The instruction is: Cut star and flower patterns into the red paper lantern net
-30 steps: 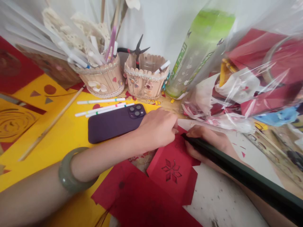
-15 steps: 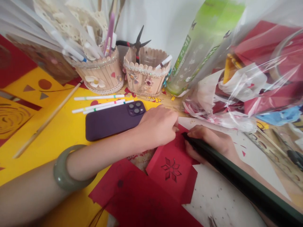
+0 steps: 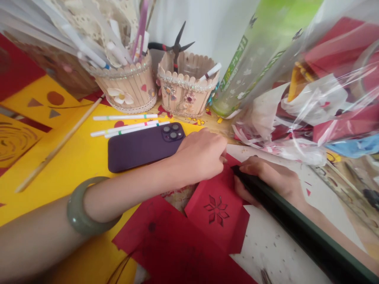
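My left hand is curled closed, knuckles up, over the upper edge of a red paper piece. Whether its hidden fingers pinch that paper, I cannot make out. This folded-edged piece bears a flower of cut diamond-shaped petals. My right hand is closed around the far end of a long, dark green-black bar-shaped tool, which slants toward the lower right corner. Its working tip is hidden at the fingers, over the red paper. Another red sheet lies nearer me, overlapping the flower piece.
A dark purple phone lies left of my left hand, beside several white markers on yellow paper. Behind stand two stick-sided cups, one with pliers, and a green-topped bottle. A clear plastic bag with scraps is at right.
The view has shifted slightly, so most things sit a little to the right. Both hands keep nearly the same pose over the red paper.
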`<state>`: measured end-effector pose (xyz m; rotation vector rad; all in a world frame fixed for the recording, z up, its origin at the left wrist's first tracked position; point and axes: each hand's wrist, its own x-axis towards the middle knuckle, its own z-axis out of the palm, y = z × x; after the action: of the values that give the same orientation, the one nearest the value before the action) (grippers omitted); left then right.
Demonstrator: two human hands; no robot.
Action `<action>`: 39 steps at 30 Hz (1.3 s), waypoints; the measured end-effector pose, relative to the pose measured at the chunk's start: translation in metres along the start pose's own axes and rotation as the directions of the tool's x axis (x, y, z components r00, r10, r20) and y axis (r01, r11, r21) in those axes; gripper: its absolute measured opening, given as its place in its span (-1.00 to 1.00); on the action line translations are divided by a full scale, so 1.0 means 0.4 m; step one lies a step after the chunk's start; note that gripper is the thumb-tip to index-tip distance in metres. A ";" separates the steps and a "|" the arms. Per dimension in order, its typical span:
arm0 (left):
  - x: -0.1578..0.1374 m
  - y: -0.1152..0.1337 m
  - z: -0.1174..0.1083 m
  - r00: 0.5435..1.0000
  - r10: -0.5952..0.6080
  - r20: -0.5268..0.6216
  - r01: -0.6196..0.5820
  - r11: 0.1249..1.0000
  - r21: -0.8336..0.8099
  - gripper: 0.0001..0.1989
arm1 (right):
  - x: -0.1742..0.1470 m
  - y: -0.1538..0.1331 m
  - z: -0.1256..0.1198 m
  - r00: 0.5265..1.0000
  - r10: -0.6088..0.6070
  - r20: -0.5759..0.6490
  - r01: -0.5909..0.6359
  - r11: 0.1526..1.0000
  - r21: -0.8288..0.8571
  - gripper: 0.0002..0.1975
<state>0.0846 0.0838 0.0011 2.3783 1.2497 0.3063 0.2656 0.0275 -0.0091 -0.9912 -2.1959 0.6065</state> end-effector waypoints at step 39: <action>-0.002 -0.002 -0.002 1.000 0.009 0.003 -0.009 1.000 -0.001 -0.92 | -0.003 -0.003 0.006 0.995 -0.096 -0.009 0.092 0.972 -0.218 -0.71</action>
<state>0.0831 0.0837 0.0015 2.3836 1.2376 0.3054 0.2640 0.0254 -0.0104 -0.9904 -2.3127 0.3160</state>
